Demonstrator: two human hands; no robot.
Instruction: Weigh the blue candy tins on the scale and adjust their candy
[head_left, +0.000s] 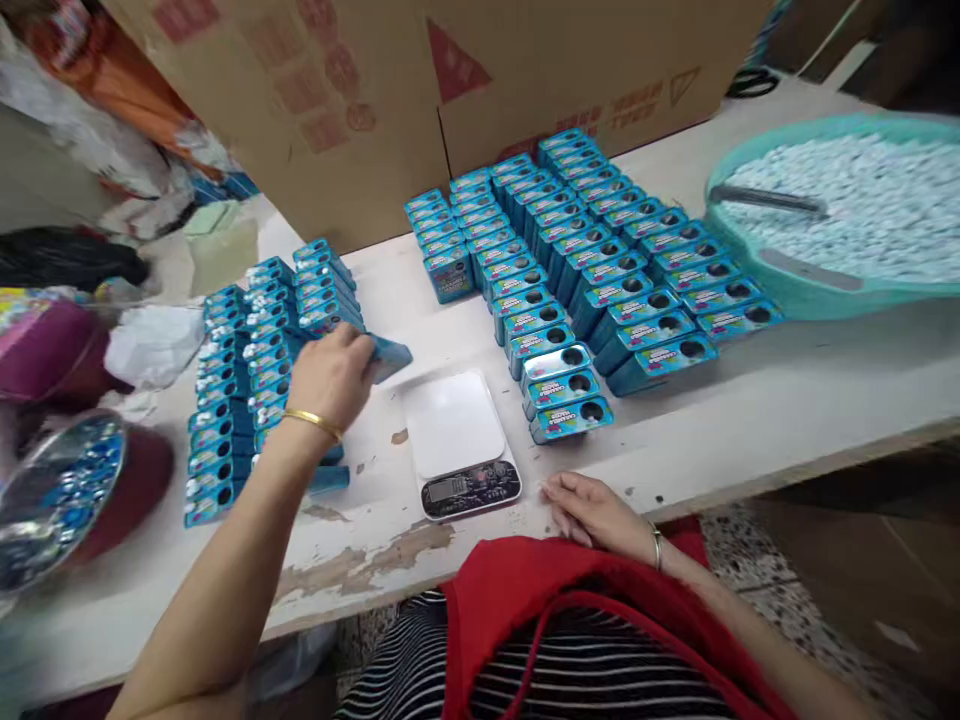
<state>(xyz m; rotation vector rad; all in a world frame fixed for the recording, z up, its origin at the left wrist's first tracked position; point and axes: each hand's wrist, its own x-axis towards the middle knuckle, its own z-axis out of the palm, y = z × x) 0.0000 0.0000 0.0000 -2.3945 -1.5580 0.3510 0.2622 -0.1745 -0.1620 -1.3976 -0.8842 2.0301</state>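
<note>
Over at our white table [757,400], we've got a blue box [391,358] in our left hand [330,380].

Between the left rows of boxes [221,430] and the kitchen scale [456,430], we're pinching that one in our left thumb and fingers, tilted, and honestly its near end is hidden by our hand. Our right hand [592,510] is down near the table edge, just beside the scale, fingers loosely curled; we can't tell if anything's between the fingertips. The scale's plate has no box on it. Past it we have the bigger block of boxes [555,270], round dark holes facing up, then a green basin [802,290] full of pale pieces [885,200] with a metal scoop [769,200] in it. Big carton [360,110] behind, pot of shiny blue bits [75,490] on our left.
</note>
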